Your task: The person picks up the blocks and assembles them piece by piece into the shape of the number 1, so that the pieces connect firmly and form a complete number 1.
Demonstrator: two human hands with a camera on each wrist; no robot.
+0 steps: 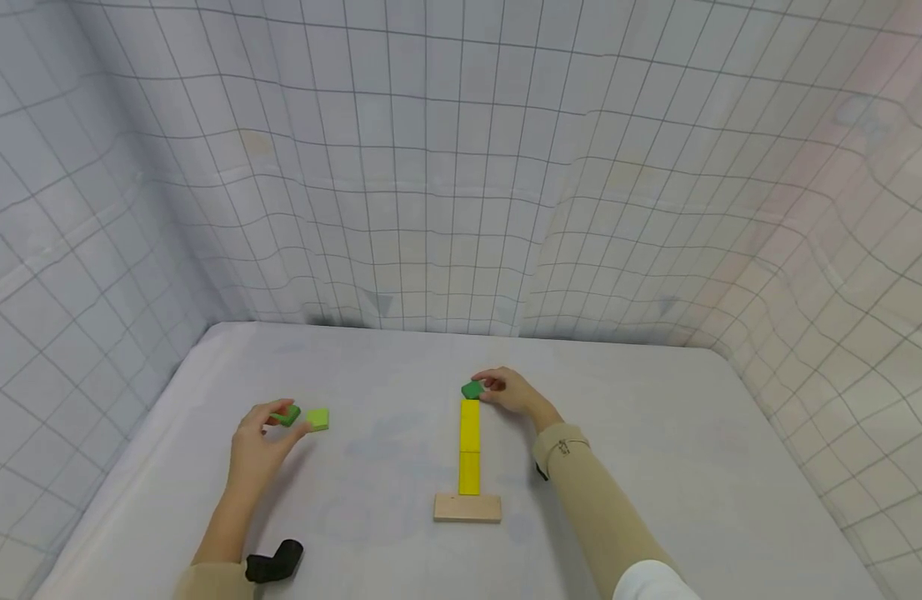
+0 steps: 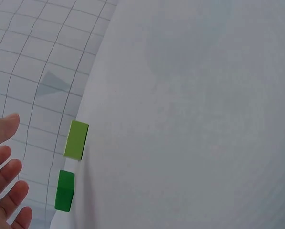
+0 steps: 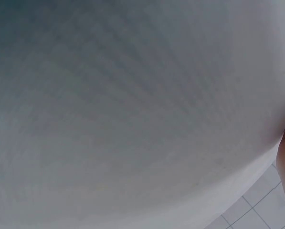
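- I see the left hand (image 1: 251,450) with its thumb and fingers spread apart, gripping nothing; the left wrist view shows me a gap between its fingertips and the blocks.
- The green block (image 1: 292,415) lies just beyond that hand's fingers, and the lime block (image 1: 318,419) sits just right of it, near the thumb tip.
- I see the right hand (image 1: 509,392) well over to the right of the left one, its thumb and index finger drawn together at the dark green block (image 1: 472,390). The fingertips are small from up here and the right wrist view gives me only a blurred pale surface, but they appear to pinch that block by its right side.
- From below the right hand's fingertips, two yellow blocks run end to end toward the person: the far yellow block (image 1: 470,425) begins right by the dark green one, and the near yellow block (image 1: 469,473) follows.
- Further below the right hand, I find the wooden block (image 1: 467,508) lying crosswise at the near end of the yellow pair.
- Under both hands I have the white-covered table (image 1: 386,475); beyond them hangs the grid-patterned sheet (image 1: 468,150).
- Beside the left wrist I notice a black object (image 1: 275,562).
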